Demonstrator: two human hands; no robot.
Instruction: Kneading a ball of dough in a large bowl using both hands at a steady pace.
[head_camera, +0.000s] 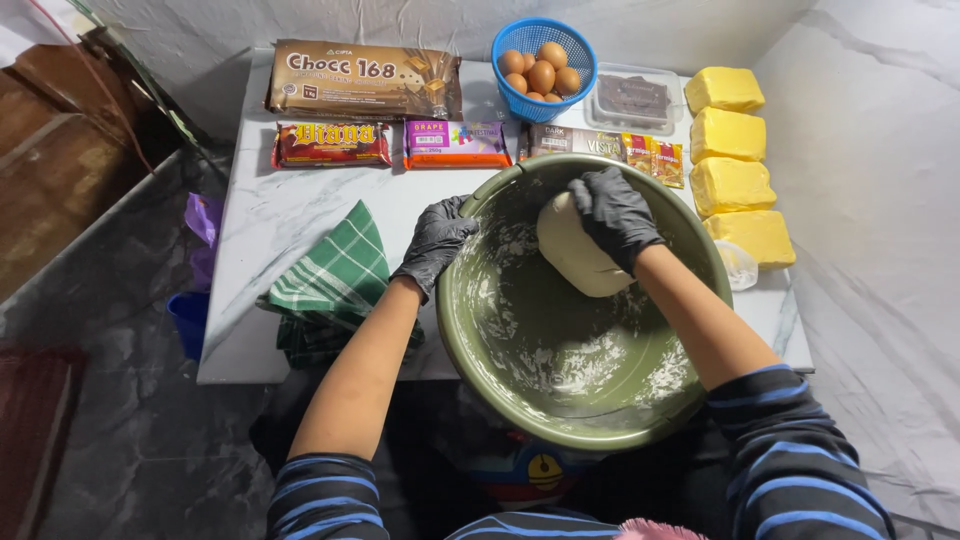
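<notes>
The right hand (612, 212), in a black glove, presses down on a pale, smooth lump of dough (578, 255) that lies inside a large, round olive-green plastic bowl (560, 370). Its fingers are curled together over the top of the lump, gripping it against the far inner wall of the bowl. The left hand (436, 240), gloved the same way, holds the bowl's rim on the near-left side, fingers bent and closed around the edge. White flour smears coat the bowl's inside (thickest along the bottom and the left wall).

The bowl sits at the front edge of a white marble-patterned tabletop (270, 215). Just left of the left hand lies a folded green-and-white checked cloth (335, 275). Along the back of the table stand a long brown block-chocolate package (363, 80), a smaller red-and-brown package (332, 144) and an orange-and-purple package (455, 144). A round blue plastic basket (572, 45) holding brown eggs (541, 72) stands behind the bowl, and beside it a clear plastic tub of dark chocolate pieces (634, 97). A few small sachets (655, 157) lie between that tub and the bowl's rim. On the right, four yellow blocks of butter (732, 160) sit in a row running front to back, well apart from both hands.
</notes>
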